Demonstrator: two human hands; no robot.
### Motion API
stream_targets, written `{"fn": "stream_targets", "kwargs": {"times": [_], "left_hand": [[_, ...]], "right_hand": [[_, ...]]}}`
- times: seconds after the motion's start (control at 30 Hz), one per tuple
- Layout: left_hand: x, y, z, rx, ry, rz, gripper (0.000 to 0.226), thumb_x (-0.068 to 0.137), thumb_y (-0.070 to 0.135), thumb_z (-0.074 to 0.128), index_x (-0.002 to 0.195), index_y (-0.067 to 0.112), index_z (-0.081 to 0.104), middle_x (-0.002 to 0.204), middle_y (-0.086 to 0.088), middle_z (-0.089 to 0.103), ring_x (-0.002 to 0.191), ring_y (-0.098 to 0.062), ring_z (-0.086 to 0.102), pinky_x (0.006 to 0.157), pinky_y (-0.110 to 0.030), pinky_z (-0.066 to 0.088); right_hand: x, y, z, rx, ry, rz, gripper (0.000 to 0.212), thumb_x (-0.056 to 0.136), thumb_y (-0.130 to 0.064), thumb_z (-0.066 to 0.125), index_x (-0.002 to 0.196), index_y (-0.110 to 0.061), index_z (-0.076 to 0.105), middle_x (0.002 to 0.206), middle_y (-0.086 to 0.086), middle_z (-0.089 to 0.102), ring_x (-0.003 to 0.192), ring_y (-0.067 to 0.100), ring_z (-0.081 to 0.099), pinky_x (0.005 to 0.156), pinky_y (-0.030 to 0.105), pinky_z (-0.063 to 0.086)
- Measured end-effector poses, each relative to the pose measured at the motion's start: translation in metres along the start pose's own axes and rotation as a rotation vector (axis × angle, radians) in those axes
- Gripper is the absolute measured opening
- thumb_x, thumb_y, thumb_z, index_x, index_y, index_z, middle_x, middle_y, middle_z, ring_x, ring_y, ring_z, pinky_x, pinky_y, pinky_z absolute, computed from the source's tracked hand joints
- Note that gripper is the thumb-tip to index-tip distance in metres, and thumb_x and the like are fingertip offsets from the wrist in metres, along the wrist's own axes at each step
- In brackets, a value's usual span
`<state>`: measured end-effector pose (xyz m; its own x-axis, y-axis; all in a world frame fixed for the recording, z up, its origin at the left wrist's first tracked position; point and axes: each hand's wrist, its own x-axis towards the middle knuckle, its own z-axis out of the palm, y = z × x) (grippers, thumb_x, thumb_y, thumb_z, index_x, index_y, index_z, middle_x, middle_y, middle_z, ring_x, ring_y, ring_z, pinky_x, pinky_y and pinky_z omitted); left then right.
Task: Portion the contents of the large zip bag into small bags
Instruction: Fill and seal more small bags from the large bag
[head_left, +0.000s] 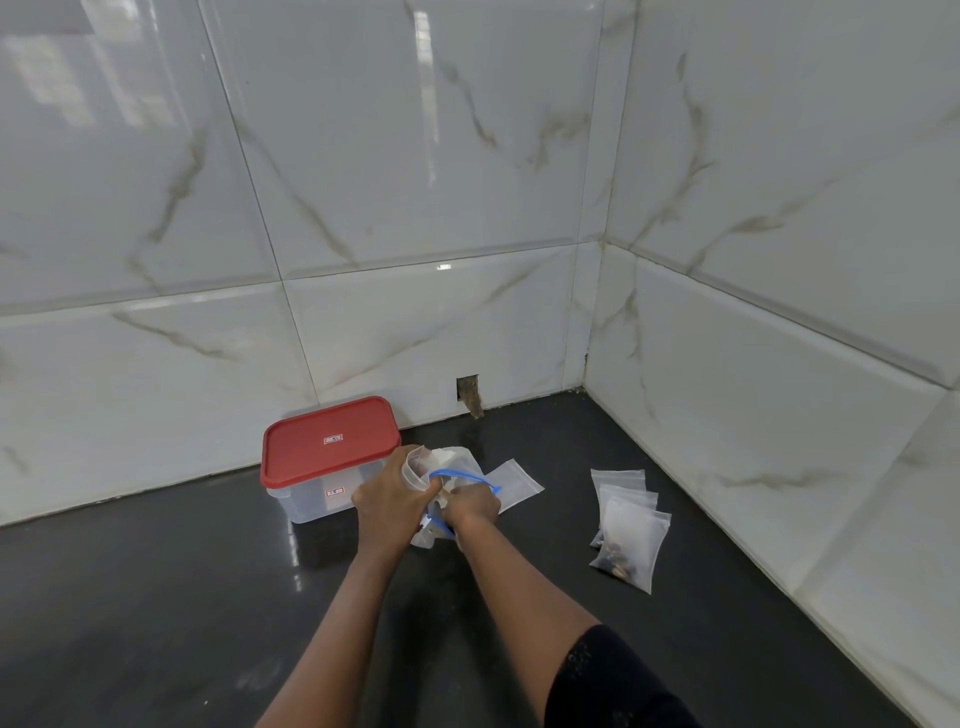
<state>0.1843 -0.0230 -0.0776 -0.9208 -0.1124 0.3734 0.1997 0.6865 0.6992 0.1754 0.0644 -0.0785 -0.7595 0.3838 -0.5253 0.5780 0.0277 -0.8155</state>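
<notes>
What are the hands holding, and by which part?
The left hand grips a small clear bag near its mouth. The right hand curls at the blue rim of the large zip bag; what it grips is hidden.

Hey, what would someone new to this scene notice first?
Probably the red lid of the clear box by the tiled wall, left of centre. Just in front, the left hand and right hand grip the large zip bag with its blue seal. Three small bags lie overlapping to the right, the nearest holding dark pieces.
</notes>
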Motion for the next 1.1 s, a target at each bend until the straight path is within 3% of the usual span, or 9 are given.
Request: {"fn": "stream_targets", "kwargs": {"times": [0.27,0.37,0.43,0.6,0.73,0.83,0.9,1.0,1.1], "left_hand": [[0.002,0.004,-0.002,0.005,-0.012,-0.011,0.044,0.080,0.027,0.070,0.119,0.012,0.056,0.109,-0.010,0.066,0.097,-0.024,0.060,0.089,-0.033,0.042],[0.003,0.006,-0.003,0.008,-0.015,-0.028,0.044,0.081,0.031,0.070,0.119,0.013,0.056,0.108,-0.009,0.066,0.096,-0.022,0.059,0.087,-0.031,0.041],[0.002,0.007,-0.003,0.003,-0.009,-0.044,0.044,0.080,0.033,0.069,0.118,0.014,0.056,0.107,-0.007,0.066,0.095,-0.020,0.058,0.087,-0.032,0.040],[0.002,0.012,-0.006,0.031,-0.009,-0.096,0.045,0.081,0.036,0.067,0.120,0.017,0.054,0.107,-0.005,0.066,0.098,-0.023,0.058,0.094,-0.040,0.037],[0.001,0.010,-0.008,0.027,-0.011,-0.115,0.045,0.081,0.035,0.067,0.120,0.017,0.054,0.109,-0.007,0.065,0.100,-0.026,0.058,0.094,-0.043,0.041],[0.001,0.007,-0.006,-0.017,-0.013,-0.124,0.048,0.079,0.036,0.070,0.119,0.017,0.053,0.110,-0.006,0.064,0.099,-0.026,0.058,0.093,-0.048,0.043],[-0.001,0.005,-0.005,-0.049,-0.025,-0.132,0.052,0.076,0.037,0.072,0.120,0.018,0.051,0.110,-0.005,0.063,0.099,-0.026,0.058,0.092,-0.051,0.044],[-0.003,0.005,-0.002,-0.083,-0.054,-0.145,0.060,0.074,0.037,0.074,0.122,0.020,0.045,0.114,-0.003,0.060,0.102,-0.026,0.057,0.093,-0.054,0.044],[-0.004,0.005,0.000,-0.086,-0.074,-0.165,0.058,0.073,0.033,0.075,0.120,0.022,0.044,0.113,0.000,0.058,0.102,-0.023,0.055,0.094,-0.054,0.042]], "right_hand": [[0.002,-0.002,-0.005,-0.019,0.000,-0.028,0.025,0.092,-0.009,0.055,0.117,-0.008,0.059,0.121,0.009,0.056,0.096,0.020,0.063,0.077,0.027,0.057],[-0.004,-0.005,-0.013,0.097,-0.010,-0.015,0.022,0.095,-0.008,0.050,0.117,-0.009,0.054,0.119,0.010,0.055,0.067,0.014,0.057,0.052,0.025,0.056],[-0.008,-0.006,-0.018,0.145,0.001,-0.022,0.025,0.097,-0.006,0.047,0.120,-0.010,0.051,0.119,0.011,0.055,0.061,0.014,0.057,0.041,0.023,0.051],[-0.022,-0.007,-0.038,0.219,-0.037,-0.074,0.026,0.091,0.003,0.047,0.116,-0.006,0.051,0.115,0.016,0.058,0.086,0.029,0.069,0.070,0.038,0.061],[-0.030,-0.005,-0.061,0.171,-0.010,-0.106,0.014,0.093,0.003,0.044,0.099,-0.009,0.048,0.102,0.016,0.062,0.060,0.021,0.067,0.057,0.032,0.060],[-0.030,-0.004,-0.079,0.141,0.018,-0.098,0.017,0.090,0.002,0.048,0.104,0.006,0.057,0.098,0.018,0.065,0.053,0.020,0.067,0.045,0.028,0.057],[-0.034,-0.005,-0.094,0.133,0.022,-0.089,0.018,0.089,0.003,0.052,0.104,0.005,0.061,0.088,0.017,0.065,0.048,0.018,0.065,0.040,0.023,0.053],[-0.042,-0.010,-0.116,0.149,0.010,-0.108,0.019,0.088,0.004,0.049,0.101,0.009,0.062,0.068,0.013,0.060,0.050,0.017,0.061,0.059,0.033,0.060],[-0.055,-0.019,-0.130,0.138,-0.011,-0.131,0.016,0.089,0.005,0.047,0.085,0.004,0.063,0.069,0.014,0.057,0.058,0.019,0.060,0.070,0.036,0.060]]}}
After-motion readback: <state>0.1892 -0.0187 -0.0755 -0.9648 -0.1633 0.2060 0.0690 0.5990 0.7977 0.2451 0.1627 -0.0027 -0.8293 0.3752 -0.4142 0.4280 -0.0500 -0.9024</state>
